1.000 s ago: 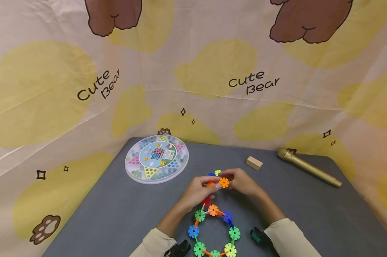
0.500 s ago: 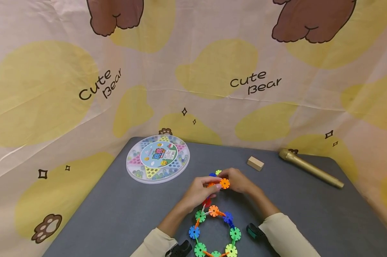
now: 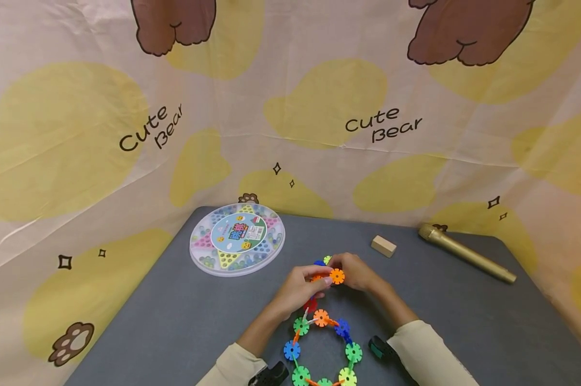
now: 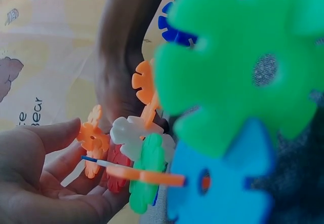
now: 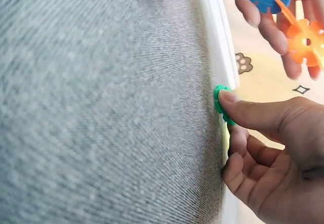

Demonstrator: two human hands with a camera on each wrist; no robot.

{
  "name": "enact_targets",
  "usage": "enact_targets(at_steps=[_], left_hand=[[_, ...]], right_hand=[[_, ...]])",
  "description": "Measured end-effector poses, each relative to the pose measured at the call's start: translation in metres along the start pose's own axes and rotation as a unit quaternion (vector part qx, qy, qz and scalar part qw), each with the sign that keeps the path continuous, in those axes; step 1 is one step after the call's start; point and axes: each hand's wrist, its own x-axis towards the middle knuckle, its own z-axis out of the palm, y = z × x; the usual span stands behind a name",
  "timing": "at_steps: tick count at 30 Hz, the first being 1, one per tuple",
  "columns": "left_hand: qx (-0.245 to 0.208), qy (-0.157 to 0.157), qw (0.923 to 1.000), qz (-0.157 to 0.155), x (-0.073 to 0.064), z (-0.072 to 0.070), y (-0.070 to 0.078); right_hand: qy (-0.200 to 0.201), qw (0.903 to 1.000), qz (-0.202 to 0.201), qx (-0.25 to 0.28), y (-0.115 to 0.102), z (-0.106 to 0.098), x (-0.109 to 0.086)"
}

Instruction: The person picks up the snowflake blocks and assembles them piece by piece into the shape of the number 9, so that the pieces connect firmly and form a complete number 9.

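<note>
Notched plastic snowflake discs are linked into a ring on the table, with a green disc (image 3: 353, 353) on its right side and a blue disc (image 3: 292, 350) on its left. Above the ring, my left hand (image 3: 292, 290) grips linked discs, its thumb near an orange disc (image 3: 337, 276). In the left wrist view, the fingers touch an orange disc (image 4: 93, 138) beside white and red ones. My right hand (image 3: 358, 271) is close by on the right. Thumb and forefinger pinch a small green disc (image 5: 221, 102), clearest in the right wrist view. The joints behind the fingers are partly hidden.
A round Chinese checkers board (image 3: 237, 239) lies at the back left of the grey table (image 3: 174, 316). A wooden block (image 3: 383, 246) and a gold microphone (image 3: 466, 253) lie at the back right. A patterned cloth (image 3: 300, 80) hangs behind.
My right wrist and sleeve have shifted slightly left, toward the ring. The left hand stays in nearly the same place, and both hands keep their hold.
</note>
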Motion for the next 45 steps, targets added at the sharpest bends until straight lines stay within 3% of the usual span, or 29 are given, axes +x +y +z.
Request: enact_targets(at_steps=[9,18,26,37,45], left_hand=[[-0.007,-0.003,1.0000,0.000,0.002,0.000,-0.003],[0.001,-0.009,0.9999,0.009,0.001,-0.001,-0.004],[0.005,-0.002,1.0000,0.000,0.001,0.000,-0.004],[-0.008,-0.006,0.9999,-0.003,0.000,-0.001,-0.003],[-0.025,-0.003,0.9996,-0.009,0.001,0.000,-0.003]], right_hand=[[0.022,0.9980,0.009,0.058,0.002,-0.004,-0.019],[0.046,0.9864,0.061,0.146,-0.004,-0.020,-0.046],[0.077,0.9746,0.042,0.206,-0.004,-0.034,-0.063],[0.076,0.9745,0.025,0.210,-0.003,-0.038,-0.066],[0.112,0.9715,0.032,0.207,-0.004,-0.037,-0.065]])
